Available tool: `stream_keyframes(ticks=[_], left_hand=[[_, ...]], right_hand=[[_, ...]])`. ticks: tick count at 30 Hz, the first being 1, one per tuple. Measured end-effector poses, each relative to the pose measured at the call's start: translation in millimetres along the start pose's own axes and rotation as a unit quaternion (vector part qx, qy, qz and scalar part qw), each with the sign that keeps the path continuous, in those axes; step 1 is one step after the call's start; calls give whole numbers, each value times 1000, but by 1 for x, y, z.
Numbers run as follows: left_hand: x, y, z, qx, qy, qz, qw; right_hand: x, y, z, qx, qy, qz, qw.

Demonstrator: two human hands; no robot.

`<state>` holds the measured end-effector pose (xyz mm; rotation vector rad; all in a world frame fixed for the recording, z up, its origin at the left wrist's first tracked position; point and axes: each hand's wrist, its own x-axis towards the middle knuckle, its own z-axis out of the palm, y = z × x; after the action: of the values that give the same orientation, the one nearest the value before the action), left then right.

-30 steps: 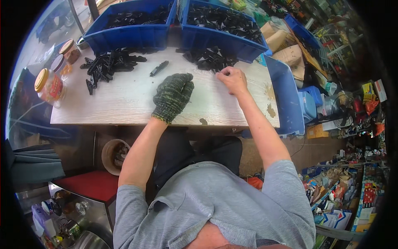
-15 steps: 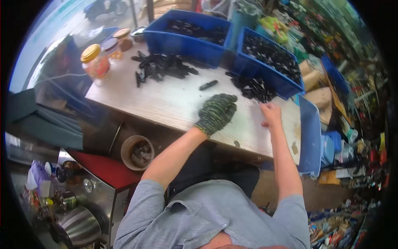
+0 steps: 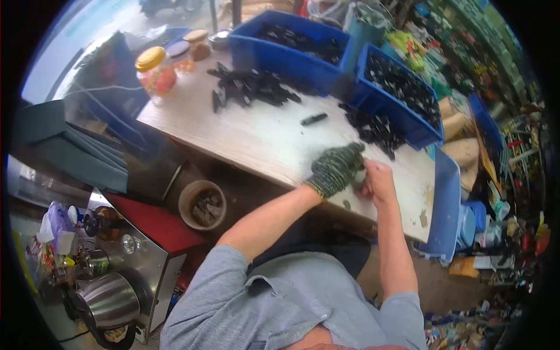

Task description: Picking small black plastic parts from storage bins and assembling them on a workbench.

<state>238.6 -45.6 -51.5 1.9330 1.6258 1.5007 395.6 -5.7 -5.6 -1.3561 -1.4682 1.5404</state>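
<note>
My left hand (image 3: 337,167), in a dark green-and-black knit glove, is over the front part of the pale tabletop (image 3: 262,140) with its fingers curled. My bare right hand (image 3: 380,182) is closed in a pinch right beside the glove's fingertips. Whatever is between the fingers of either hand is hidden or too small to name. Beyond the hands lies a single long black piece (image 3: 314,119). A pile of similar black pieces (image 3: 374,128) spreads just past my right hand, and another pile of black pieces (image 3: 251,87) is at the far left.
Two blue bins (image 3: 286,57) (image 3: 402,119) of black pieces stand along the far edge. Lidded jars (image 3: 156,76) are at the left corner. A blue tub (image 3: 446,204) adjoins the table's right end. Below the front edge sits a round bucket (image 3: 185,204) with scraps.
My right hand has moved from the near edge of the right pile toward the gloved left hand, and the two now meet. The whole view has shifted slightly.
</note>
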Motion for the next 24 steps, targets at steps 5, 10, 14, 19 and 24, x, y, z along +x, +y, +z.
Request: stream_keyframes(ticks=[5,10,14,19,24], left_hand=[[10,2,-9,-30,20,-129,991],[13,0,-5,-4,28,-149,988],[16,4,-17,-57,21,-126,990],[35,-29,-72,258,57,-141,954],[52,-37,-84,413,-72,-107,901]], right_hand=[[0,-6,22,-34,37,-31,998],[-1,0,22,-10,15,-56,998],[-5,6,28,-7,27,-70,997],[-14,3,37,47,19,-47,998],[-11,-1,37,131,63,-46,988]])
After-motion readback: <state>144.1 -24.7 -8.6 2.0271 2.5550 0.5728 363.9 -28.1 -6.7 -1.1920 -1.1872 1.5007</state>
